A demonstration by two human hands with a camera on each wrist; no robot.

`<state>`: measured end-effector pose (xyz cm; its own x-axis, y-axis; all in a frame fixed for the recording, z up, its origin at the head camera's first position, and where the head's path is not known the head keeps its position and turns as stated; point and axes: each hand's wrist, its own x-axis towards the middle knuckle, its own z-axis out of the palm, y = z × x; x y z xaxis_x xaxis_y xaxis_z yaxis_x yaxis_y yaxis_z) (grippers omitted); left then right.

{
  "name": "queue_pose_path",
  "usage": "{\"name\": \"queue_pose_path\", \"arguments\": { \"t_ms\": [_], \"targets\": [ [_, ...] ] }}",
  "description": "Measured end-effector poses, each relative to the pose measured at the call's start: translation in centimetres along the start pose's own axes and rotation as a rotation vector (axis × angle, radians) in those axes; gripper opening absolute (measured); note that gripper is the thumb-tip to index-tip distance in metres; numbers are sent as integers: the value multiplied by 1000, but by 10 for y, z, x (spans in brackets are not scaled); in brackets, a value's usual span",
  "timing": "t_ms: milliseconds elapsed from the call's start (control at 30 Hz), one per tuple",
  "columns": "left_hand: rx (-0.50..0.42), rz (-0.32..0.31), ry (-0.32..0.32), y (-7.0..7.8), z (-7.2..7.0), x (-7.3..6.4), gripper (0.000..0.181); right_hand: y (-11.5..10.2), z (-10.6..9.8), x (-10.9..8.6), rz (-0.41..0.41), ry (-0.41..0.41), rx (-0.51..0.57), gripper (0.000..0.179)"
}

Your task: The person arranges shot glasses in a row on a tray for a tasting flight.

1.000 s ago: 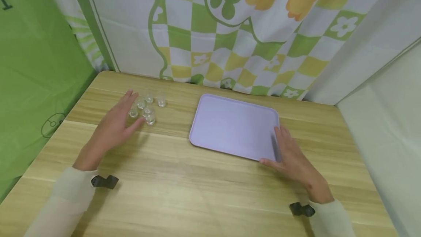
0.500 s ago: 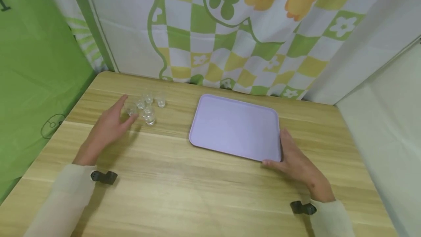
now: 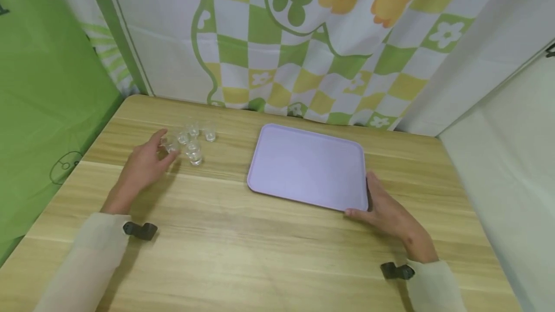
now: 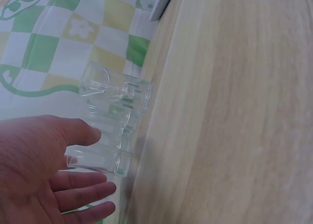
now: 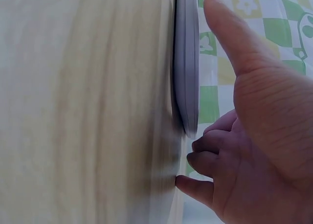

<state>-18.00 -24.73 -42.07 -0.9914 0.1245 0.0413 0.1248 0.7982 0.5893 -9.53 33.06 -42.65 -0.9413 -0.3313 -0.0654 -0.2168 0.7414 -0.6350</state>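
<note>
In the head view, my left hand is at the left among small clear shot glasses. Its thumb and forefinger lie around the leftmost glass, pinching it. The left wrist view shows this shot glass between the thumb and fingers, other fingers extended beneath it. A lilac rectangular tray lies flat on the table. Against its near right corner rests my right hand, with the thumb along the front edge and fingers beside the right edge. The right wrist view shows the tray's rim edge-on.
Several more shot glasses stand close to the left hand, including one glass slightly apart and another in front. The wooden table ends at a checkered, flowered curtain behind. Green cloth hangs at the left.
My left hand has drawn back slightly and closed its thumb and forefinger around the leftmost shot glass. The right hand has slid off the tray's surface to its edge; the tray looks still.
</note>
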Motion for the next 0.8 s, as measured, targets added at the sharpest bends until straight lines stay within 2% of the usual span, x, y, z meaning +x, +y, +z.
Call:
{"name": "queue_pose_path", "arguments": {
  "t_ms": [233,400,800],
  "targets": [
    [-13,8,0,0,1,4,71,2,2,1,-11,-2,-40,122],
    [-16,13,9,1,1,6,69,1,1,2,-24,4,-39,120],
    [-11,31,46,-1,3,7,46,-1,-1,-1,71,-34,-87,120]
  ]
}}
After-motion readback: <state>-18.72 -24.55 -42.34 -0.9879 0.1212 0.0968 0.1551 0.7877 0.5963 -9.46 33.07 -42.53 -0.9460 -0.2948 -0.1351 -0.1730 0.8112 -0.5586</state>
